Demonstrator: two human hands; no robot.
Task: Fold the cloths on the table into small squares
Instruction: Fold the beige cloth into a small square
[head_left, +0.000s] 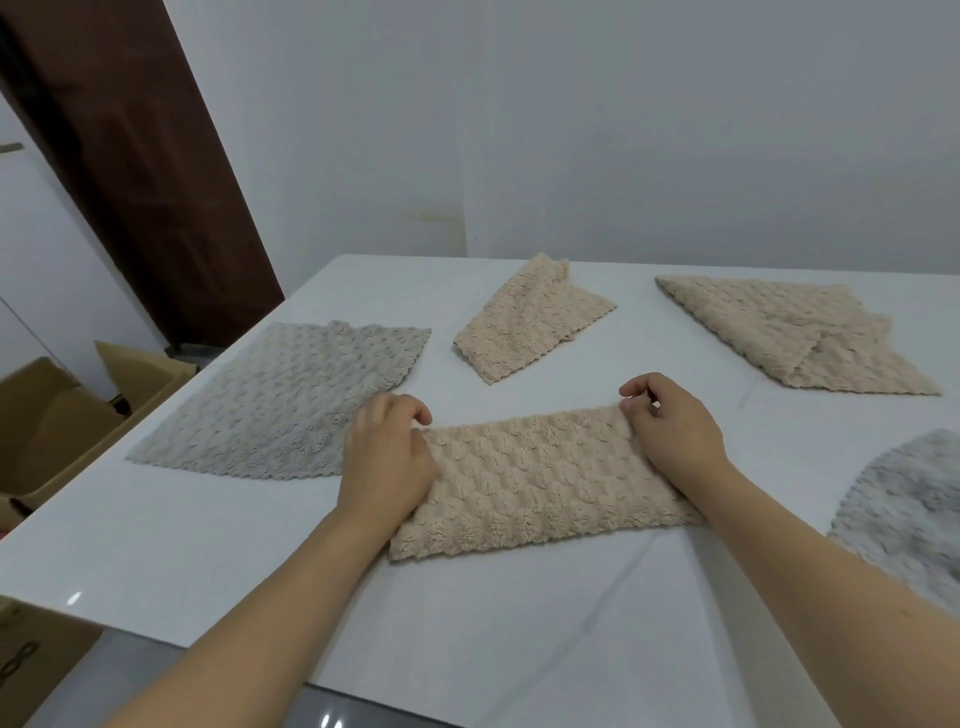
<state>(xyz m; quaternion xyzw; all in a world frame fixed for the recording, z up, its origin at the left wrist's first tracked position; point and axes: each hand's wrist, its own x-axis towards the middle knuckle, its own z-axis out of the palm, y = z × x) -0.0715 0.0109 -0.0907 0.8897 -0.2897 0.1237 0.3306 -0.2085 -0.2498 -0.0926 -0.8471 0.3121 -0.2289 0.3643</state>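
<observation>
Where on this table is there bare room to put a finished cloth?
Bare table lies along the near edge, below the beige cloth both hands hold, and at the near left corner under the grey cloth. The far side is crowded.

- Left hand (387, 457): bare, with no glove or ring showing.
- Right hand (670, 426): bare too.
- Both forearms: uncovered down to the frame edge, no sleeve, watch or band.

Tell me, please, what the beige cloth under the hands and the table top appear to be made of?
The beige cloth looks like plush microfibre or coral fleece: a fuzzy pile raised in rows of soft bumps, matt, with a scalloped edge. The table top seems a hard polished white slab, perhaps stone or glass: it is glossy, with small light glints and faint grey veins.
</observation>
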